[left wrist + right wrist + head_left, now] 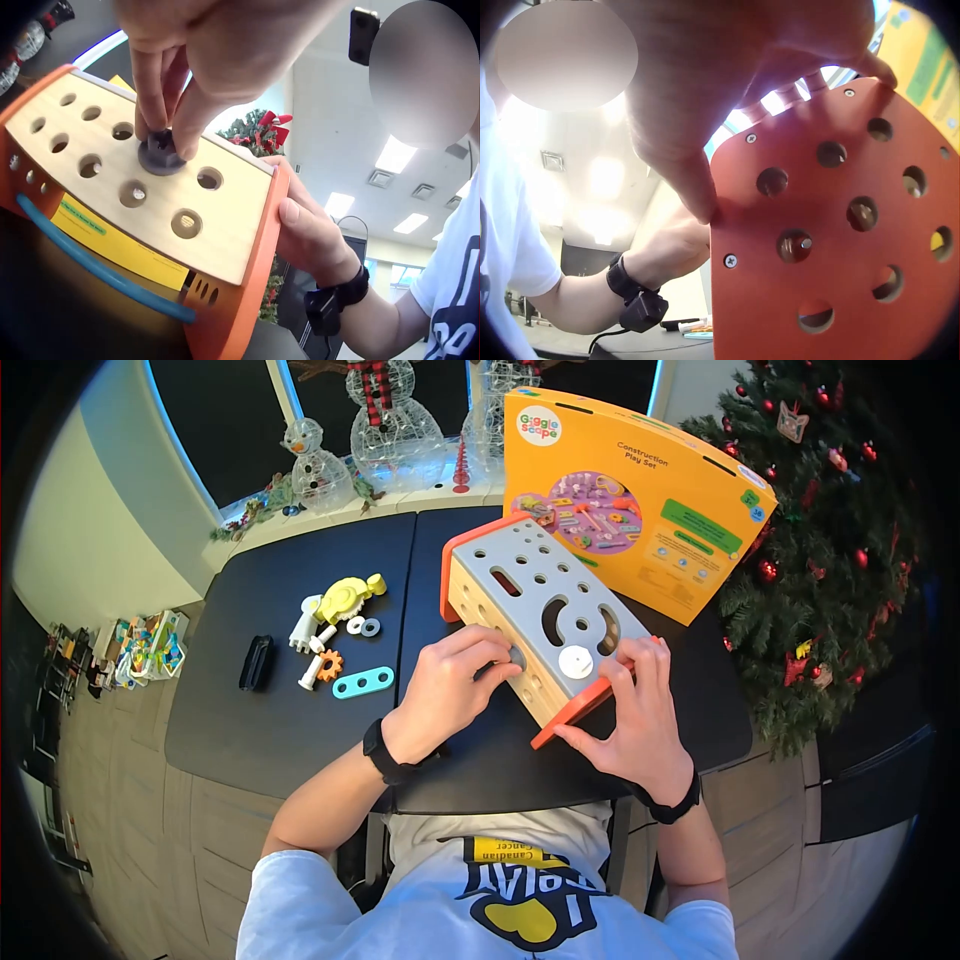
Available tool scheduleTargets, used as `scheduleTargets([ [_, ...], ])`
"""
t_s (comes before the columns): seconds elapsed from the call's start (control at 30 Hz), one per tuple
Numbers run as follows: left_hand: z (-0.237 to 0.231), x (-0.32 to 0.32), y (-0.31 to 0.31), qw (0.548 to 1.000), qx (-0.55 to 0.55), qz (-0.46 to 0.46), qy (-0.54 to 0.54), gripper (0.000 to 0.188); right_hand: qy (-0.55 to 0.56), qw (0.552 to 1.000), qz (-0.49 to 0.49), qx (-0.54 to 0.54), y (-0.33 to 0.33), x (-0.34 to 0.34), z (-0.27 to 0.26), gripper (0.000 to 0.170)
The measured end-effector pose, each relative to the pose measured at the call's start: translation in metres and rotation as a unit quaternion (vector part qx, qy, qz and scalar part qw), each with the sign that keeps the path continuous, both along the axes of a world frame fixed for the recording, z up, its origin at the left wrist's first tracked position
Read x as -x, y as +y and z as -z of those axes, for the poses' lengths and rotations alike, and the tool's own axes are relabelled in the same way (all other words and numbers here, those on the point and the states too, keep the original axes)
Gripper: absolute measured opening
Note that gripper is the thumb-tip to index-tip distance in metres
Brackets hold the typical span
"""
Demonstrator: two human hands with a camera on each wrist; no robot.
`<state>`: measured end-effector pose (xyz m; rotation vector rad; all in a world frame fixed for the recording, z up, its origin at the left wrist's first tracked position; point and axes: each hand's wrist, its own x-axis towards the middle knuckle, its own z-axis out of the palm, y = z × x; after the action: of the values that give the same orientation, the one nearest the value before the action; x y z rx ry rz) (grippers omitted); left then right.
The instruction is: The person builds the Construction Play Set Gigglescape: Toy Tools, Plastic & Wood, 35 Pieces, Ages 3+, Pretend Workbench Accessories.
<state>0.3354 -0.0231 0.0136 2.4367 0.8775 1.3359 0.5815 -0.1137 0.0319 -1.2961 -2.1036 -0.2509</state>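
Note:
A toy workbench (520,595) stands tilted on the table, with a grey perforated top, pale wooden sides and orange-red end panels. My left hand (447,685) pinches a dark grey toy bolt (160,154) between thumb and fingers. Its round flange sits against the holed wooden side (90,139), and whatever lies behind the flange is hidden. My right hand (640,725) grips the near end panel (832,262), thumb on one edge and fingers over the top. Close to those fingers, a white screw head (575,662) sits on the grey top.
Left on the table lie a yellow-green toy piece (345,600), a white-and-grey pair of rings, an orange gear (329,666), a teal three-hole strip (363,683) and a black case (257,663). Behind the workbench stands a yellow box (640,500); a decorated tree (820,560) is at right.

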Motion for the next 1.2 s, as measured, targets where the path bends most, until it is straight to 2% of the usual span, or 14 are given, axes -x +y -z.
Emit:
scheduleTargets([
  [0.23,-0.002,0.012,0.005,0.998,0.004,0.059,0.024,0.022,0.013,0.999,-0.021,0.025,-0.003,-0.006,0.000,0.078],
  [0.3,-0.003,0.018,0.008,0.997,-0.010,0.063,0.039,0.032,0.017,0.998,-0.041,0.042,-0.004,-0.015,0.003,0.081],
  [0.4,-0.001,0.033,0.025,0.999,-0.032,0.022,0.033,0.049,0.115,0.993,-0.038,-0.003,-0.004,-0.021,0.014,0.088],
  [0.43,0.000,0.039,0.033,0.999,-0.040,0.001,0.026,0.055,0.126,0.992,0.004,-0.022,-0.007,-0.022,0.017,0.092],
  [0.5,0.002,0.049,0.047,0.994,0.097,-0.047,-0.007,0.072,0.145,0.986,0.080,-0.012,-0.015,-0.026,0.028,0.089],
  [0.53,0.007,0.055,0.056,0.986,0.151,-0.070,0.014,0.078,0.166,0.981,0.099,0.019,-0.018,-0.026,0.027,0.074],
  [0.63,0.022,0.063,0.075,0.957,0.267,-0.087,0.073,0.090,0.125,0.973,0.070,0.179,-0.028,-0.027,0.036,0.062],
  [0.67,0.026,0.063,0.078,0.947,0.297,-0.083,0.091,0.094,0.109,0.975,0.082,0.176,-0.029,-0.022,0.043,0.063],
  [0.7,0.030,0.061,0.081,0.945,0.310,-0.061,0.084,0.097,0.118,0.961,0.085,0.235,-0.031,-0.019,0.044,0.078],
  [0.77,0.035,0.056,0.079,0.939,0.335,-0.015,0.071,0.101,0.120,0.945,0.080,0.293,-0.036,-0.014,0.041,0.094],
  [0.87,0.033,0.053,0.073,0.948,0.306,-0.035,0.085,0.094,0.110,0.929,0.061,0.349,-0.041,-0.009,0.039,0.111],
  [1.07,0.042,0.057,0.055,0.965,0.247,-0.041,0.076,0.089,0.164,0.914,0.047,0.369,-0.043,-0.012,0.043,0.127],
  [1.17,0.034,0.059,0.042,0.973,0.223,-0.030,0.057,0.091,0.209,0.900,0.049,0.380,-0.040,-0.017,0.041,0.131],
  [1.2,0.029,0.060,0.037,0.974,0.220,-0.023,0.052,0.093,0.217,0.908,0.057,0.354,-0.041,-0.019,0.046,0.125],
])
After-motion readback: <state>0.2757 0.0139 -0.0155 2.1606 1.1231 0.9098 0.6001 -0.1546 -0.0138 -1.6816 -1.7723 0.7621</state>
